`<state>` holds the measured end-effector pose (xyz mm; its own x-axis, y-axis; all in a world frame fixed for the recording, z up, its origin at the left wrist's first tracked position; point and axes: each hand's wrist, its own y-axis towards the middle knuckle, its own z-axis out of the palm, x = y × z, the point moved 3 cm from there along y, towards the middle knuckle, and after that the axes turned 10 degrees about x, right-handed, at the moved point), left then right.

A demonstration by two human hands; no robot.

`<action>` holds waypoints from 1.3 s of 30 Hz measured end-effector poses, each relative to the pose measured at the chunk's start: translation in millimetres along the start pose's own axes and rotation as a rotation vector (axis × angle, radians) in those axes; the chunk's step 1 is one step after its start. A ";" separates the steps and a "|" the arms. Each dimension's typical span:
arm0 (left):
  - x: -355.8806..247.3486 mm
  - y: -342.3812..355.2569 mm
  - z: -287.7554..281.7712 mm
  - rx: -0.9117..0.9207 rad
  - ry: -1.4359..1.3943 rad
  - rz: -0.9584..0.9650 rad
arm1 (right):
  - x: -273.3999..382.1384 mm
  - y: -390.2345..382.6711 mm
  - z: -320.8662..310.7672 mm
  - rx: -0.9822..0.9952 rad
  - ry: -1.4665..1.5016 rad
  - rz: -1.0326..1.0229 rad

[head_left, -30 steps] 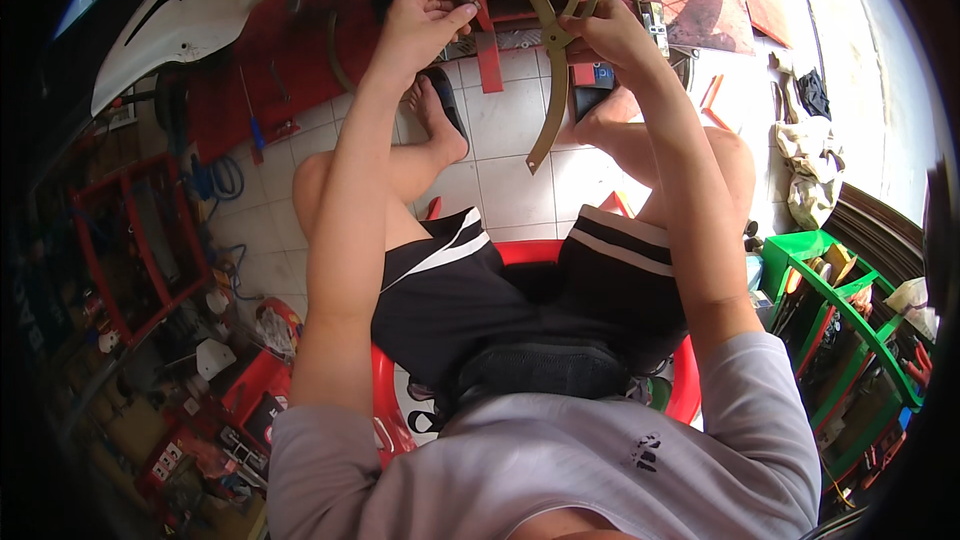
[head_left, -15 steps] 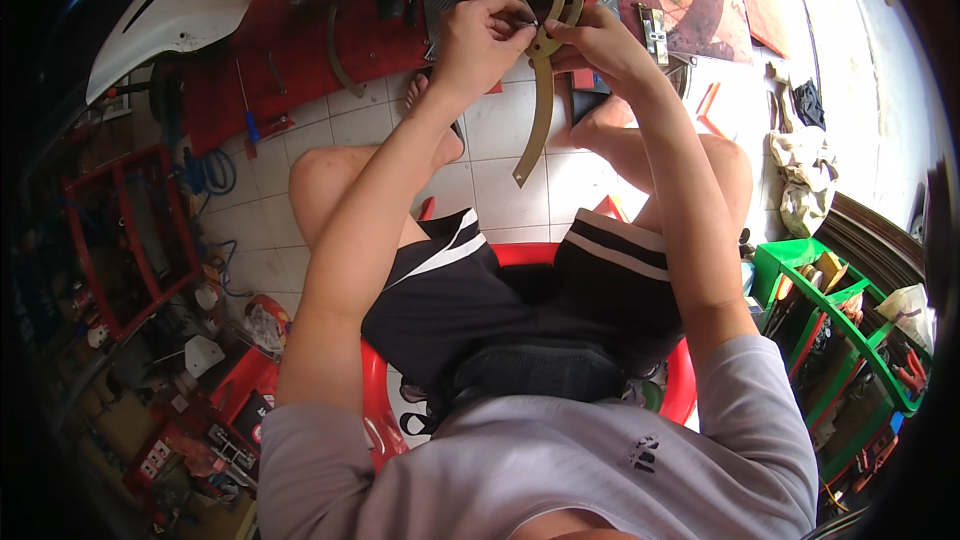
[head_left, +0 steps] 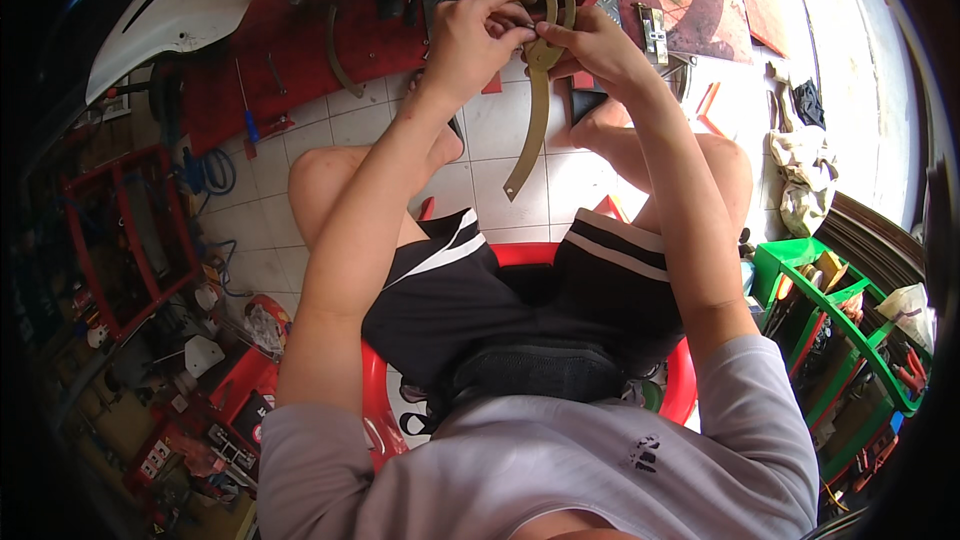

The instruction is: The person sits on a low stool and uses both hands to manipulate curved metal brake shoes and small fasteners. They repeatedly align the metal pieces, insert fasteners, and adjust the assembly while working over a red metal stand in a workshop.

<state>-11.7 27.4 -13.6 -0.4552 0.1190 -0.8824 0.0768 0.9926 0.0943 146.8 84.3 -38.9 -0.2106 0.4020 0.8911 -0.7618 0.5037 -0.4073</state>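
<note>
In front of me, at the top of the head view, is a brass-coloured curved metal bracket [head_left: 538, 105] with a slotted upper part and a long narrow arm that hangs down to a holed tip. My right hand [head_left: 592, 48] is closed on its middle, thumb on the face near a pivot. Thumb and fingers of my left hand [head_left: 476, 45] are pinched together close to the bracket's left edge, at a small dark piece too little to name. A rounded brass-coloured end shows partly behind the left fingers.
A red work platform [head_left: 300, 50] holds a curved strip [head_left: 338, 55] and a blue-handled screwdriver [head_left: 247, 105]. Red stand legs rise beyond my hands. I sit on a red plastic chair [head_left: 376, 395]. On the right stands a green tool rack [head_left: 840, 315]; on the left, a red metal frame [head_left: 130, 240].
The bracket has tilted slightly, its lower tip swinging a little left and down and its slotted top shifting left. My left fingers have shifted slightly; both hands stay at the bracket.
</note>
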 end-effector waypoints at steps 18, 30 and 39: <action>154.9 -10.6 79.4 0.098 0.401 -0.487 | 21.8 -23.7 -30.8 -0.044 -0.080 0.120; 228.0 42.9 124.8 0.422 0.876 -0.110 | 41.1 -33.7 -25.3 -0.032 -0.105 0.107; 223.7 56.5 131.1 0.531 0.787 -0.047 | 43.8 -35.4 -26.4 -0.027 -0.069 0.088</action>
<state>7.1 106.9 -266.1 -0.9204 0.2536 -0.2974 0.3477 0.8790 -0.3264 180.7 104.3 9.3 -0.3183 0.3923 0.8630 -0.7221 0.4894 -0.4889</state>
